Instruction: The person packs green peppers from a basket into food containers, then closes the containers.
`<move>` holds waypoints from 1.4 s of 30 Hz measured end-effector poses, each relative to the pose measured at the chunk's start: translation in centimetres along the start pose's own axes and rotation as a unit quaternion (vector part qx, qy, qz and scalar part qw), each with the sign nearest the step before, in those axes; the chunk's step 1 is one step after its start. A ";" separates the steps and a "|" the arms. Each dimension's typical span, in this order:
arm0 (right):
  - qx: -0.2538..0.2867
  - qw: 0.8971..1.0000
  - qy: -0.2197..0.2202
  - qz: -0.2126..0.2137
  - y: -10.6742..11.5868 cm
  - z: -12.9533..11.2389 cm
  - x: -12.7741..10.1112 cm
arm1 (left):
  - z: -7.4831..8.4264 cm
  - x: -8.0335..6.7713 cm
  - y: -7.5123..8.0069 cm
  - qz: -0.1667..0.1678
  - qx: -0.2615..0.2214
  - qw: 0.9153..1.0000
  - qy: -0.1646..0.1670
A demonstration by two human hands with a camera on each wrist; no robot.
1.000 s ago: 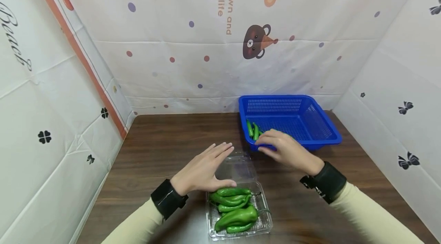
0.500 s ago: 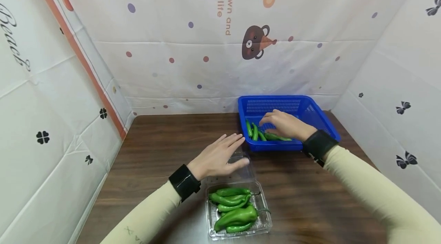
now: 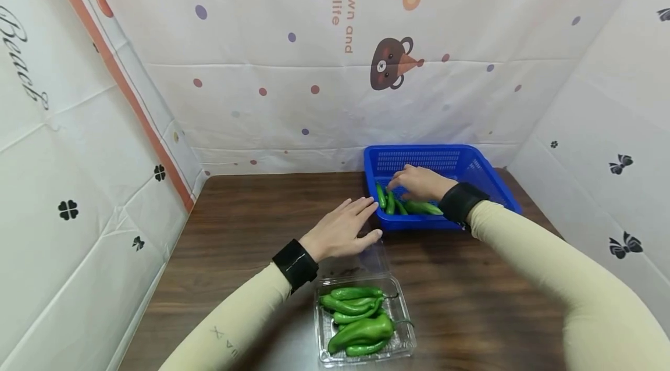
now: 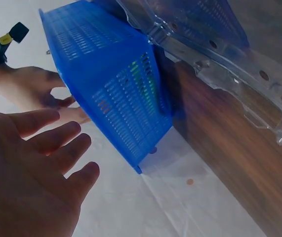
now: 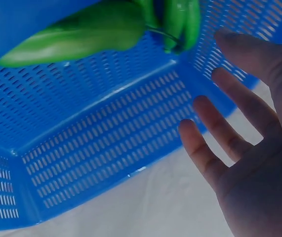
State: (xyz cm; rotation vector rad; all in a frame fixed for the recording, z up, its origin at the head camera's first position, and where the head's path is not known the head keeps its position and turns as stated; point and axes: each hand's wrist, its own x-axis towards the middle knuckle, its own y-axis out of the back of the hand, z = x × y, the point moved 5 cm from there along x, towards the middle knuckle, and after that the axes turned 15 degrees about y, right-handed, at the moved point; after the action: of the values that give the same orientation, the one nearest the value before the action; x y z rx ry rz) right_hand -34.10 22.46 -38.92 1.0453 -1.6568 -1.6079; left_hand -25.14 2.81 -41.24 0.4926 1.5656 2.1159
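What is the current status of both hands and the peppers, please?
Left hand open, hovering over clear lid. Right hand open, empty, inside blue basket over peppers. More peppers in clamshell tray. Nothing in the way.

The head camera looked down over both hands; each wrist camera sat close behind its fingers, and all three shared the blue basket (image 3: 491, 182) (image 4: 116, 89) (image 5: 106, 143).
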 end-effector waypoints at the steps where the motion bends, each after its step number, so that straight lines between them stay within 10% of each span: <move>1: -0.002 1.000 -0.001 -0.006 -0.2 0.2 0.1 | 0.0 0.2 0.0 0.002 0.003 1.000 0.002; 26: -0.014 0.994 -0.009 -0.109 -3.3 2.2 3.5 | 0.5 2.6 -0.7 0.010 0.100 0.995 0.002; 42: 0.010 0.994 -0.043 -0.095 -3.6 3.1 4.7 | 0.6 2.7 -0.8 0.013 0.108 0.994 0.004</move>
State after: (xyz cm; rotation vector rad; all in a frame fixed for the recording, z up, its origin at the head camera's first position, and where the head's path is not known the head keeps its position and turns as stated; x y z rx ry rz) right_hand -38.67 20.26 -43.22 1.1903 -1.6732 -1.7842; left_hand -26.91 5.01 -41.77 0.5798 1.8129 1.9776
